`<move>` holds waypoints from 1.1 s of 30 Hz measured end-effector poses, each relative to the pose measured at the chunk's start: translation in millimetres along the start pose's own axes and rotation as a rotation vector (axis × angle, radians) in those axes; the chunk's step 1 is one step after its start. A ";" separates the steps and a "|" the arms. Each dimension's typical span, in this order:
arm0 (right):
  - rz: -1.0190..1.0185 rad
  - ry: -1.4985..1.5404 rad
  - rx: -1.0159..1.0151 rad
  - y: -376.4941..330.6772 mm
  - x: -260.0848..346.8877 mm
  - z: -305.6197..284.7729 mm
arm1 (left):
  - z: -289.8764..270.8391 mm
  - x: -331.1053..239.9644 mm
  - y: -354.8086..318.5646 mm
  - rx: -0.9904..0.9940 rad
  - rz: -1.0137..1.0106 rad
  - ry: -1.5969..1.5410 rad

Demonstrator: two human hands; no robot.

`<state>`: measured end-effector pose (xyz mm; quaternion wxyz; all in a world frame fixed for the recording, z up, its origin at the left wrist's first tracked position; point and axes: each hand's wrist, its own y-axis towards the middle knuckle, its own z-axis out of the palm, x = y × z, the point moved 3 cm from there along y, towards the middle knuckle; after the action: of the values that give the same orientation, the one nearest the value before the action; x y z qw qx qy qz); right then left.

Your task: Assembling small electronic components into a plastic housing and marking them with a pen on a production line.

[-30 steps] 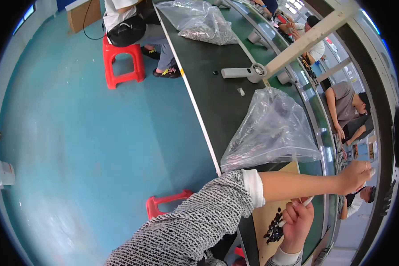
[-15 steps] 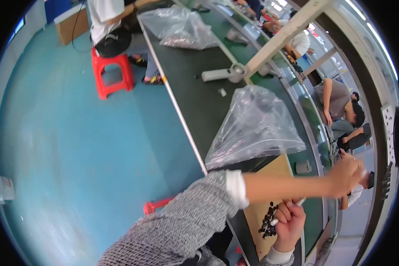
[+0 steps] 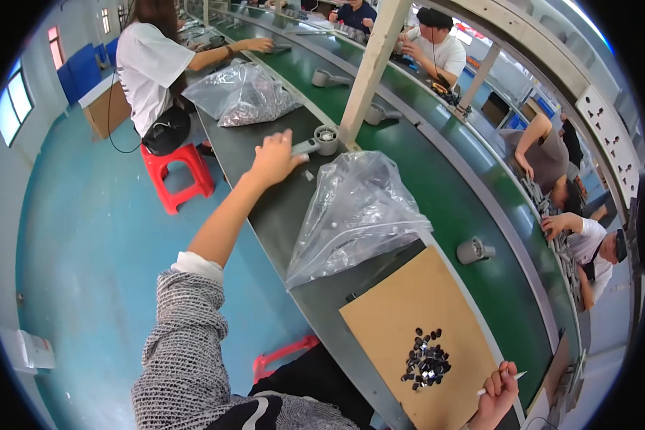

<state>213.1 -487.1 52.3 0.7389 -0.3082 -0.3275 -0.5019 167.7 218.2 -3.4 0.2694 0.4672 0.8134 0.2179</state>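
Note:
My left hand (image 3: 274, 159) is stretched far forward over the dark bench, fingers spread. Its thumb and fingertips are at the handle end of a grey plastic housing (image 3: 325, 140), shaped like a hair dryer with a round head; whether they touch it I cannot tell. Down at the lower right, my right hand (image 3: 500, 394) is closed around a thin white pen-like tool (image 3: 519, 375), which sticks out on both sides of the fingers. Beside that hand, small black pieces (image 3: 426, 362), some with shiny faces, lie in a loose heap on a brown board (image 3: 390, 308).
A clear plastic bag (image 3: 358, 215) sits between board and housing; another filled bag (image 3: 254, 97) lies farther off. Along the right runs a green conveyor belt (image 3: 437, 193) carrying a grey part (image 3: 473, 250). A post (image 3: 373, 72) rises behind the housing. Co-workers sit nearby; a red stool (image 3: 175, 175) stands left.
My left hand has swung from the right, over the belt, to the far left by the grey housing. My right hand keeps the white tool. The view has shifted.

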 end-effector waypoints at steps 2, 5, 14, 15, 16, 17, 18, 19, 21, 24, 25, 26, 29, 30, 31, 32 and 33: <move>0.003 0.044 -0.012 -8.3 3.8 11.9 | 7.8 -23.6 -3.7 0.140 0.057 0.202; 0.007 0.062 -0.106 -18.4 5.1 35.3 | 8.1 -8.1 6.8 0.185 -0.045 0.148; 0.041 0.113 -0.121 -6.1 12.1 -6.8 | -28.7 -32.9 2.6 0.086 -0.496 -1.319; 0.029 0.109 -0.121 -3.7 11.4 -9.1 | -30.9 -31.7 0.7 0.084 -0.500 -1.314; 0.032 0.110 -0.122 -2.4 9.4 -8.5 | -34.7 -32.5 -0.5 0.085 -0.502 -1.404; 0.035 0.098 -0.105 -0.8 7.6 -6.6 | -37.2 -32.6 -1.3 0.086 -0.503 -1.495; 0.038 0.087 -0.089 1.0 5.7 -4.4 | -38.8 -30.5 -1.5 0.087 -0.503 -1.491; 0.044 0.088 -0.090 1.5 3.5 -1.1 | -41.0 -28.3 -4.1 0.096 -0.493 -1.525; 0.028 -0.013 -0.197 0.9 -0.8 4.4 | -45.9 -24.9 -7.7 0.101 -0.485 -1.551; -0.012 -0.081 -0.361 -0.7 0.0 -1.0 | -44.2 -18.9 -5.1 0.051 -0.499 -1.719; 0.007 -0.006 -0.241 0.5 1.8 -15.6 | -34.7 -15.0 -2.1 0.044 -0.472 -1.725; -0.005 -0.006 -0.277 -1.5 3.2 -16.6 | -30.4 -13.0 2.5 0.030 -0.560 -1.739; -0.023 0.012 -0.305 -0.6 2.4 -16.1 | -40.3 20.8 23.9 -0.047 -0.671 -1.730; -0.032 0.022 -0.314 -0.1 2.4 -16.6 | -50.7 45.9 34.0 -0.024 -0.675 -1.694; -0.041 0.025 -0.314 -0.3 4.0 -19.7 | -56.9 56.4 40.0 -0.120 -0.710 -1.610; -0.022 0.032 -0.239 0.5 3.2 -21.0 | -60.8 79.0 44.8 -0.218 -0.747 -1.561; 0.004 0.041 -0.160 3.0 0.8 -22.1 | -62.1 114.5 48.9 -0.226 -0.711 -1.622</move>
<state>220.0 -503.9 39.5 0.7193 -0.3567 -0.2703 -0.5313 111.4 335.1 46.6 0.8581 0.1684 0.4432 -0.1972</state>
